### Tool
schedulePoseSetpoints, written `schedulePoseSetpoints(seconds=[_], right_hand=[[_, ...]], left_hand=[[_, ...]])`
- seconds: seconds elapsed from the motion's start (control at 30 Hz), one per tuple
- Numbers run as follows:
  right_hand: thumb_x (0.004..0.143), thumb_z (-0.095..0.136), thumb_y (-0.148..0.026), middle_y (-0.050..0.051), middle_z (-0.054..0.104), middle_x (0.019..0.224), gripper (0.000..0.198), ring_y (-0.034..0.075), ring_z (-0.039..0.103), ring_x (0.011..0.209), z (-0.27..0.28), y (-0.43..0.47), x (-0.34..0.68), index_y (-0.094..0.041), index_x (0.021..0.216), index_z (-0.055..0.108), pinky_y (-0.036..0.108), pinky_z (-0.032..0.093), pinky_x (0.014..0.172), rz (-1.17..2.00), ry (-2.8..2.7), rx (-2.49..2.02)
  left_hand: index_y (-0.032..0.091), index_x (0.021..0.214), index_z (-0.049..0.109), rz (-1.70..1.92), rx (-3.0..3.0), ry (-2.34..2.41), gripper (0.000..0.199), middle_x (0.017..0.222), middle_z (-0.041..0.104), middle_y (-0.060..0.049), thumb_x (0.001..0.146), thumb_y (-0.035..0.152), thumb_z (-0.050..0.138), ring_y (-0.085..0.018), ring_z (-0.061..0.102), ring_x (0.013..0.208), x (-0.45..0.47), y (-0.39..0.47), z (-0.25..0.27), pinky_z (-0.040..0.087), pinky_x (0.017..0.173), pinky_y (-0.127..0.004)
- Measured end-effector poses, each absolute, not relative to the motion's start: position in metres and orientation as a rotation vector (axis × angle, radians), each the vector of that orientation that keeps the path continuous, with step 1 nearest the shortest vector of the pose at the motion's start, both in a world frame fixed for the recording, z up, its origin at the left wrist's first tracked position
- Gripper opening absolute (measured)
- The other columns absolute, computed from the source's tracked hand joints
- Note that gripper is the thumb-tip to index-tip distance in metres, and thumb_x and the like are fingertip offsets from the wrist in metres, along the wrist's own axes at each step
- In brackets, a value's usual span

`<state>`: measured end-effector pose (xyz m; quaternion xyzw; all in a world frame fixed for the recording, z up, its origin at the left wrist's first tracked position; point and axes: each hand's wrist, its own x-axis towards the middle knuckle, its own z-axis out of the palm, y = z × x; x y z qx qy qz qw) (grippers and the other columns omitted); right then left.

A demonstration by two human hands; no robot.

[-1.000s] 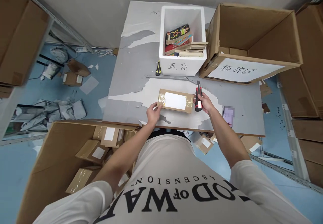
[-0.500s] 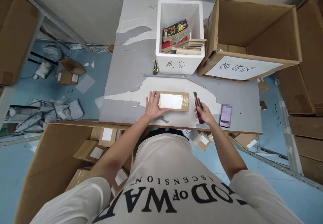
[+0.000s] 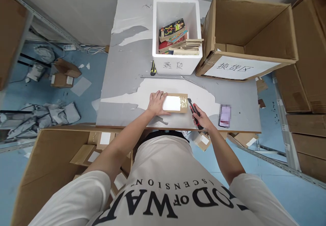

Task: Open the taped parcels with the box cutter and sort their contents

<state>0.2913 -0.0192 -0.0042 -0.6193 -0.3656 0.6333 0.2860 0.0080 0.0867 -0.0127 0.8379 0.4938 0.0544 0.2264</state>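
A small brown cardboard box point(image 3: 183, 107) lies flat on the table, with a white label point(image 3: 173, 103) on top and shiny clear tape at its right end. Across its left end, my left hand point(image 3: 156, 103) grips it, thumb along the near side and fingers over the far side. My right hand point(image 3: 203, 120) is closed round a red and black utility knife point(image 3: 193, 109). The knife's tip is at the box's right end; whether it touches, I cannot tell. To the right of that hand lies a phone point(image 3: 225, 116), its screen blurred.
A white foam box point(image 3: 175, 65) of books and a large open carton point(image 3: 249, 68) stand at the back. A yellow and black utility knife point(image 3: 153, 68) lies beside the foam box. Below the table's left edge, a big carton point(image 3: 38, 171) contains several parcels.
My left hand has slid further right over the box, covering part of the label. My right hand has brought the knife left, up to the box's right end. The view has shifted slightly.
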Motion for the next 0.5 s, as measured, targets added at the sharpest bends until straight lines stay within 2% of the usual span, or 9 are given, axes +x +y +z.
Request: schedulePoseSetpoints(seconds=[0.2,0.5], right_hand=[[0.081,0.061,-0.035,-0.008,0.052,0.061,0.079,0.009,0.049,0.043,0.006,-0.017,0.306,-0.029,0.152,0.025,0.023,0.044,0.043,1.783,-1.081,-1.632],[0.081,0.062,-0.030,-0.008,0.052,0.059,0.075,0.009,0.048,0.040,0.005,-0.024,0.324,-0.033,0.149,0.031,0.022,0.041,0.037,1.907,-1.144,-1.636]], left_hand=[[0.018,0.145,0.035,0.181,2.317,1.361,0.116,0.144,0.037,-0.021,0.047,0.062,0.080,-0.044,0.026,0.136,0.006,0.086,-0.017,0.006,0.114,-0.057],[0.017,0.144,0.037,0.207,2.305,1.329,0.118,0.143,0.037,-0.021,0.044,0.060,0.082,-0.045,0.027,0.134,0.005,0.085,-0.017,0.007,0.114,-0.057]])
